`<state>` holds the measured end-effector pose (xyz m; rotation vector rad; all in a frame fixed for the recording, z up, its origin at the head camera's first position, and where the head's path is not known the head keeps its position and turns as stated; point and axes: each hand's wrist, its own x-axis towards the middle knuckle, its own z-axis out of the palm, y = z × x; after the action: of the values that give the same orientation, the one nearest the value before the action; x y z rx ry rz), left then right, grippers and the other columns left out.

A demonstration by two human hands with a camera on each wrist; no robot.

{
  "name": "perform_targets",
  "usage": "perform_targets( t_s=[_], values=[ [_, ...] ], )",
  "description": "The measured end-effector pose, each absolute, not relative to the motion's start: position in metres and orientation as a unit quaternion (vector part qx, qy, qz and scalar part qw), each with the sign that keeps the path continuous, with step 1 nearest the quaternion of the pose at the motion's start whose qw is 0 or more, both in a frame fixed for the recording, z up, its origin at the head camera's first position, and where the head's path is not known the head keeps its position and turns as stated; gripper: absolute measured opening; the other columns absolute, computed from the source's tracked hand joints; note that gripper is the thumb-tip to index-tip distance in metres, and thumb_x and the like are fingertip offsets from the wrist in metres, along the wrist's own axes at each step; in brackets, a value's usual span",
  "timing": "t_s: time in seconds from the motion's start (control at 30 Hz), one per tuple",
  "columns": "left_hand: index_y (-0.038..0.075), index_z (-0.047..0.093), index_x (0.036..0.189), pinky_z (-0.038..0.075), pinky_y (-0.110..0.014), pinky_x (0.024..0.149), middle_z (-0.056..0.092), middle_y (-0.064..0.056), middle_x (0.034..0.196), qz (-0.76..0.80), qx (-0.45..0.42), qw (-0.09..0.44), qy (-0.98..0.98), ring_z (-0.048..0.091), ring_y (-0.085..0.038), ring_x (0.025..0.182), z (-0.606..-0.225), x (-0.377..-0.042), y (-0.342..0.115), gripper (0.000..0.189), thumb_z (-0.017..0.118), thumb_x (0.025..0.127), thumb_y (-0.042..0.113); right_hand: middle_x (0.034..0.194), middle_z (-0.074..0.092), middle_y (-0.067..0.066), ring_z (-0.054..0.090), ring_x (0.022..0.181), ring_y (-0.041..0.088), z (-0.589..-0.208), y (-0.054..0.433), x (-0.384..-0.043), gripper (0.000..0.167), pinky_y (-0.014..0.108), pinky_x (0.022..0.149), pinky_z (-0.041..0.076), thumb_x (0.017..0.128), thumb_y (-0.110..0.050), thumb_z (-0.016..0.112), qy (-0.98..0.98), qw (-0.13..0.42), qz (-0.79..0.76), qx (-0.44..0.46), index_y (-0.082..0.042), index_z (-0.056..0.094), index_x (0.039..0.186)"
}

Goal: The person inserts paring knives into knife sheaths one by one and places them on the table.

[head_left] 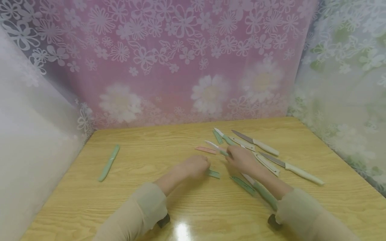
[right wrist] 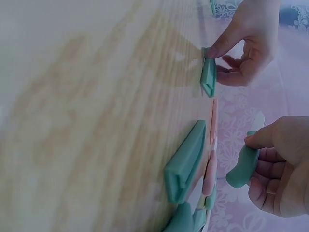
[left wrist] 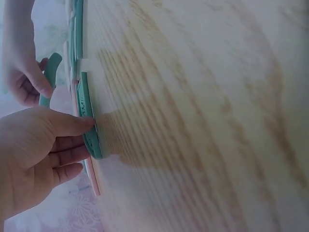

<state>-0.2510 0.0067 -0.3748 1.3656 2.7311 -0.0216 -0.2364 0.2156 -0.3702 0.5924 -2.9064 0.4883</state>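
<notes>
My left hand (head_left: 194, 166) pinches a green blade sheath (left wrist: 86, 104) between thumb and fingers, low at the middle of the wooden table. To its right, my right hand (head_left: 242, 159) holds a small knife (right wrist: 243, 166) by its green handle. The knife's white blade (head_left: 212, 144) is bare and points to the far left. Beyond both hands lies a pink sheath (head_left: 206, 150). Nearer to me, below the right forearm, are a larger green sheath (head_left: 242, 185) and a green-handled knife (head_left: 265, 195), partly hidden by the arm.
Right of my right hand lie two cream-handled knives (head_left: 303, 173) with dark blades and two cream sheaths (head_left: 267, 164). Another green sheath (head_left: 217, 137) and a green-handled knife (head_left: 227, 139) lie farther back. A sheathed green knife (head_left: 109, 163) rests alone at left. Flowered curtains (head_left: 181, 67) surround the table.
</notes>
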Motion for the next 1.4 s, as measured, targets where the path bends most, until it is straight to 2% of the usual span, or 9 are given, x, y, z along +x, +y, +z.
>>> perform_targets(
  t_s=[0.13,0.37,0.5,0.77,1.0,1.1,1.23,1.33,1.4],
  values=[
    [0.006,0.064,0.104,0.047,-0.021,0.084,0.062,-0.002,0.099,0.032,0.433,0.062,0.899,0.059,-0.015,0.093,-0.376,-0.252,0.005,0.017,0.062,0.087,0.006,0.068,0.049,0.000,0.042,0.052,0.009,-0.372,0.219,-0.234,0.012,0.017,0.042,0.037,0.086,-0.010,0.063,-0.963,0.084,0.151,0.205,0.000,0.057,0.088],
    [0.008,0.063,0.090,0.047,-0.018,0.066,0.058,0.003,0.079,0.126,0.395,0.104,0.904,0.053,-0.009,0.070,-0.383,-0.254,-0.002,0.005,0.058,0.090,0.008,0.069,0.050,0.001,0.040,0.050,0.008,-0.375,0.221,-0.231,0.012,0.016,0.040,0.035,0.085,-0.009,0.063,-0.960,0.096,0.154,0.214,0.002,0.058,0.089],
    [0.011,0.061,0.088,0.046,-0.021,0.061,0.058,0.004,0.076,0.213,0.348,0.114,0.906,0.051,-0.010,0.066,-0.386,-0.256,-0.012,0.005,0.057,0.090,0.011,0.067,0.048,-0.001,0.039,0.047,0.008,-0.375,0.221,-0.230,0.011,0.016,0.038,0.033,0.086,-0.010,0.062,-0.962,0.082,0.166,0.202,0.001,0.058,0.088],
    [0.007,0.066,0.099,0.050,-0.036,0.080,0.063,-0.003,0.090,0.417,0.251,0.139,0.863,0.058,-0.018,0.086,-0.385,-0.270,-0.041,0.014,0.056,0.092,0.015,0.062,0.048,-0.003,0.038,0.046,0.007,-0.378,0.221,-0.231,0.010,0.017,0.040,0.033,0.087,-0.009,0.061,-0.958,0.060,0.194,0.205,0.000,0.058,0.089],
    [-0.001,0.064,0.106,0.053,-0.032,0.076,0.066,-0.012,0.092,0.495,0.230,0.130,0.828,0.064,-0.024,0.083,-0.384,-0.281,-0.061,0.024,0.057,0.092,0.016,0.062,0.047,-0.002,0.039,0.050,0.007,-0.382,0.223,-0.236,0.009,0.018,0.046,0.038,0.088,-0.007,0.059,-0.926,0.014,0.276,0.257,0.002,0.058,0.088],
    [-0.002,0.063,0.107,0.053,-0.034,0.077,0.065,-0.011,0.091,0.507,0.218,0.130,0.824,0.063,-0.025,0.084,-0.385,-0.282,-0.066,0.026,0.058,0.092,0.018,0.076,0.059,0.004,0.051,0.063,0.010,-0.383,0.224,-0.238,0.014,0.025,0.058,0.048,0.087,-0.007,0.061,-0.916,0.006,0.292,0.276,0.006,0.059,0.094],
    [-0.003,0.062,0.109,0.052,-0.036,0.079,0.065,-0.015,0.092,0.520,0.212,0.124,0.818,0.062,-0.028,0.085,-0.387,-0.284,-0.069,0.029,0.058,0.092,0.020,0.096,0.063,0.013,0.055,0.075,0.013,-0.382,0.225,-0.240,0.044,0.030,0.068,0.051,0.088,-0.010,0.061,-0.906,-0.008,0.292,0.305,0.010,0.048,0.124],
    [-0.004,0.061,0.111,0.052,-0.036,0.079,0.065,-0.014,0.091,0.535,0.207,0.119,0.811,0.061,-0.027,0.083,-0.388,-0.285,-0.070,0.031,0.058,0.091,0.020,0.085,0.061,0.006,0.048,0.065,0.010,-0.382,0.225,-0.240,0.044,0.024,0.060,0.046,0.088,-0.013,0.061,-0.900,-0.029,0.301,0.315,0.009,0.048,0.125],
    [-0.005,0.061,0.111,0.052,-0.035,0.079,0.065,-0.012,0.088,0.552,0.200,0.118,0.801,0.060,-0.023,0.080,-0.389,-0.286,-0.070,0.031,0.059,0.091,0.019,0.074,0.054,0.001,0.040,0.059,0.009,-0.381,0.226,-0.240,0.032,0.021,0.054,0.040,0.089,-0.014,0.060,-0.896,-0.044,0.312,0.314,0.007,0.056,0.113]
  ],
)
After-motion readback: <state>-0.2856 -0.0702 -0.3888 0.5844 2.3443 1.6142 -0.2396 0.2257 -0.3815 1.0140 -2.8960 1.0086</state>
